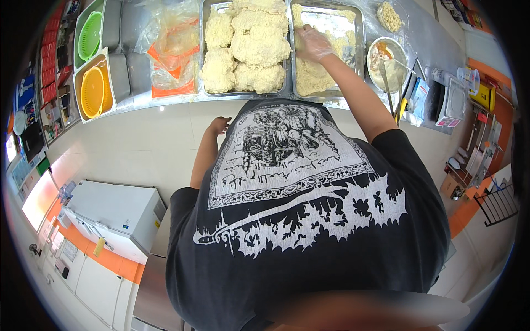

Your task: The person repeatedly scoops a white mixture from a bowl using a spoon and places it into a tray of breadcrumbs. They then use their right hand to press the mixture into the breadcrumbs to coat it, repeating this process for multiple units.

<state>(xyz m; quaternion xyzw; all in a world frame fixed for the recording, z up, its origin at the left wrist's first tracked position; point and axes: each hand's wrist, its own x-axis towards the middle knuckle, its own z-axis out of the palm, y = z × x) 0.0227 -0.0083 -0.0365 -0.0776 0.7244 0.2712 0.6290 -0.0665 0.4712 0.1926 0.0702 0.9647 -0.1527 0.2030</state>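
Observation:
My right hand (312, 43), in a clear plastic glove, reaches into a metal tray (362, 53) of pale yellow crumbs (312, 78). Its fingertips are at the tray's left side, and whether they grip anything is hidden. Another metal tray (202, 29), just left of it, holds several large crumb-coated pieces of food (261, 35), some stacked. Bare and away from the counter, my left hand (221, 125) hangs beside my shirt with loosely bent fingers and nothing in it.
Right of the trays stand a metal bowl (388, 80) with a pale mixture and utensils, a small bowl of crumbs (390, 17) and a kitchen scale (451, 101). On the left lie plastic bags (172, 49), near green (90, 37) and orange (94, 92) baskets set in metal pans.

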